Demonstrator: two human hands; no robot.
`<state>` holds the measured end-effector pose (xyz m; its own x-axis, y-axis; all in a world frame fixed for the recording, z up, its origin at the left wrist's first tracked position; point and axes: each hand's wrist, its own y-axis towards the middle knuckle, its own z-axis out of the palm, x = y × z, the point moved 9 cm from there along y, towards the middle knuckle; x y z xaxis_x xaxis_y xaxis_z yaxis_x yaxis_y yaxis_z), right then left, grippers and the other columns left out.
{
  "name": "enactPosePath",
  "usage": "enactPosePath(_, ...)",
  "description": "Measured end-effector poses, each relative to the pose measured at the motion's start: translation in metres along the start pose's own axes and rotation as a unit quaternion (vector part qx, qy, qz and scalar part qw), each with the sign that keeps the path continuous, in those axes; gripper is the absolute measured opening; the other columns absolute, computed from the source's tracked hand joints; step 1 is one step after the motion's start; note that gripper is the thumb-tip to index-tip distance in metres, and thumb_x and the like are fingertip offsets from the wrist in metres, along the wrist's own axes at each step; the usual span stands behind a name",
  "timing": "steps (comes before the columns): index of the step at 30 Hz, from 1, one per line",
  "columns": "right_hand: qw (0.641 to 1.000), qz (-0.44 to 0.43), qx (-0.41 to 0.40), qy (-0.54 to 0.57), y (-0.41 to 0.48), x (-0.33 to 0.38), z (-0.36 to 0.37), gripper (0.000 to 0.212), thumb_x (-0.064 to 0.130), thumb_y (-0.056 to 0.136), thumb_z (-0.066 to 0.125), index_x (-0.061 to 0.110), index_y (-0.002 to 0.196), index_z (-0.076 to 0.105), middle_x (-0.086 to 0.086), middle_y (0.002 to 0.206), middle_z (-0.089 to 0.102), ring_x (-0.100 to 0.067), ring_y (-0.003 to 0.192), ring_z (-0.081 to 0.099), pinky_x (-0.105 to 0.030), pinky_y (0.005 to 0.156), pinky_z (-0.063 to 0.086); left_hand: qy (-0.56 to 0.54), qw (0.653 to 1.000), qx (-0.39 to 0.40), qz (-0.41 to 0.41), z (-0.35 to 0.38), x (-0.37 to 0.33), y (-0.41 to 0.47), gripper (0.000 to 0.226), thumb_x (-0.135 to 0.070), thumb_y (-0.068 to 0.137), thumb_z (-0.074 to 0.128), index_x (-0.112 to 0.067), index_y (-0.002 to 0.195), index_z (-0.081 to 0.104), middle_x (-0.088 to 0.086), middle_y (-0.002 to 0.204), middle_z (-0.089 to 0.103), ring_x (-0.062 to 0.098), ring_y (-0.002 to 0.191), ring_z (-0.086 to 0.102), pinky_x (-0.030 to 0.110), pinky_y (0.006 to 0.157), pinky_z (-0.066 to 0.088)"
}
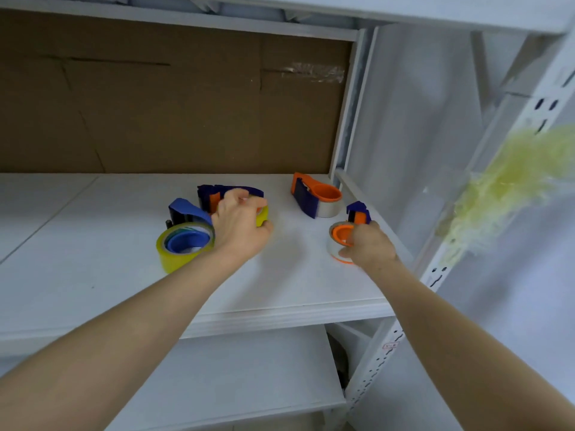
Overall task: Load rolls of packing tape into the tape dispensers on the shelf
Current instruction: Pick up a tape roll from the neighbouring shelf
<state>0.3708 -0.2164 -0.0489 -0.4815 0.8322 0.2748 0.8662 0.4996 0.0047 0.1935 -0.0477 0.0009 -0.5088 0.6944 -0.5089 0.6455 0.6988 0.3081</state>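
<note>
Several tape dispensers lie on the white shelf. A blue dispenser with a yellow tape roll sits at the left. Behind it my left hand grips a dark blue and orange dispenser holding a yellow roll. At the back right stands an orange dispenser with a clear roll. My right hand holds another orange-hubbed dispenser with a clear roll near the shelf's right side; its dark blue head points away.
Brown cardboard backs the shelf. A white perforated upright stands at the right, with a blurred yellow-green feathery thing beside it. A lower shelf shows below.
</note>
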Motion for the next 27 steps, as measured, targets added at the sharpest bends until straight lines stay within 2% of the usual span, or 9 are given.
enactPosePath(3, 0.979, -0.051, -0.041, 0.195, -0.007, 0.009, -0.011, 0.048, 0.018, 0.082, 0.068, 0.008, 0.125, 0.050, -0.006, 0.120, 0.051, -0.019, 0.098, 0.059, -0.017, 0.084, 0.048, -0.068, 0.997, 0.023, 0.006, 0.010, -0.006, 0.001, 0.044, -0.021, 0.085, 0.061, -0.016, 0.129, 0.054, 0.010, 0.137, 0.041, 0.028, 0.127, 0.041, 0.034, 0.105, 0.035)
enactPosePath(5, 0.958, -0.095, -0.083, 0.257, -0.016, 0.025, -0.024, 0.036, 0.017, 0.078, 0.072, 0.009, 0.110, 0.059, -0.010, 0.128, 0.049, -0.028, 0.107, 0.057, -0.023, 0.089, 0.046, -0.168, 0.985, 0.041, -0.026, 0.015, -0.008, 0.002, 0.046, -0.022, 0.086, 0.062, -0.012, 0.129, 0.053, 0.010, 0.135, 0.048, 0.025, 0.124, 0.047, 0.033, 0.103, 0.039)
enactPosePath(8, 0.924, -0.156, -0.106, 0.333, -0.035, 0.055, -0.037, 0.023, 0.016, 0.074, 0.076, 0.008, 0.092, 0.065, -0.006, 0.134, 0.043, -0.020, 0.116, 0.048, -0.016, 0.088, 0.035, -0.389, 0.903, 0.096, -0.158, 0.026, -0.008, -0.007, 0.056, -0.044, 0.080, 0.065, -0.013, 0.125, 0.055, 0.004, 0.125, 0.058, 0.019, 0.112, 0.056, 0.029, 0.086, 0.048)
enactPosePath(11, 0.881, -0.187, -0.079, 0.428, -0.051, 0.074, -0.036, 0.022, 0.018, 0.073, 0.077, 0.012, 0.089, 0.065, 0.000, 0.134, 0.041, -0.018, 0.122, 0.046, -0.028, 0.099, 0.043, -0.489, 0.827, 0.178, -0.214, 0.032, -0.015, -0.018, 0.069, -0.065, 0.067, 0.065, -0.022, 0.120, 0.058, 0.002, 0.117, 0.065, 0.016, 0.107, 0.060, 0.034, 0.084, 0.051)
enactPosePath(13, 0.858, -0.199, -0.058, 0.471, -0.057, 0.083, -0.030, 0.019, 0.018, 0.072, 0.078, 0.022, 0.082, 0.062, -0.001, 0.140, 0.041, -0.018, 0.126, 0.044, -0.029, 0.100, 0.045, -0.520, 0.800, 0.218, -0.206, 0.031, -0.020, -0.023, 0.056, -0.062, 0.071, 0.064, -0.029, 0.116, 0.060, 0.000, 0.115, 0.067, 0.017, 0.108, 0.060, 0.039, 0.092, 0.048)
enactPosePath(16, 0.813, -0.190, -0.020, 0.550, -0.064, 0.091, -0.018, 0.020, 0.011, 0.072, 0.077, 0.022, 0.080, 0.062, -0.001, 0.143, 0.039, -0.014, 0.128, 0.043, -0.004, 0.084, 0.045, -0.561, 0.768, 0.241, -0.192, 0.030, -0.024, -0.029, 0.042, -0.049, 0.079, 0.063, -0.026, 0.114, 0.061, 0.003, 0.111, 0.069, 0.020, 0.110, 0.061, 0.045, 0.097, 0.046)
enactPosePath(19, 0.773, -0.202, 0.013, 0.602, -0.068, 0.097, -0.012, 0.017, 0.004, 0.072, 0.075, 0.015, 0.080, 0.064, 0.000, 0.136, 0.045, -0.016, 0.123, 0.049, -0.010, 0.084, 0.048, -0.619, 0.723, 0.244, -0.185, 0.028, -0.024, -0.034, 0.028, -0.039, 0.083, 0.060, -0.024, 0.106, 0.064, 0.005, 0.103, 0.069, 0.022, 0.104, 0.063, 0.046, 0.096, 0.048)
enactPosePath(22, 0.765, -0.227, 0.041, 0.602, -0.068, 0.098, -0.009, 0.018, 0.006, 0.076, 0.072, -0.001, 0.091, 0.065, -0.001, 0.120, 0.055, -0.021, 0.115, 0.054, -0.031, 0.096, 0.049, -0.637, 0.711, 0.240, -0.177, 0.028, -0.019, -0.036, 0.027, -0.034, 0.084, 0.061, -0.021, 0.108, 0.065, 0.007, 0.108, 0.069, 0.024, 0.107, 0.062, 0.045, 0.095, 0.049)
enactPosePath(27, 0.809, -0.209, -0.006, 0.549, -0.069, 0.093, -0.013, 0.023, 0.019, 0.070, 0.079, 0.027, 0.086, 0.065, 0.004, 0.124, 0.048, -0.014, 0.120, 0.049, -0.030, 0.103, 0.042, -0.589, 0.772, 0.180, -0.157, 0.026, -0.012, -0.034, 0.063, -0.035, 0.067, 0.074, -0.024, 0.125, 0.053, 0.001, 0.114, 0.067, 0.020, 0.108, 0.063, 0.036, 0.086, 0.054)
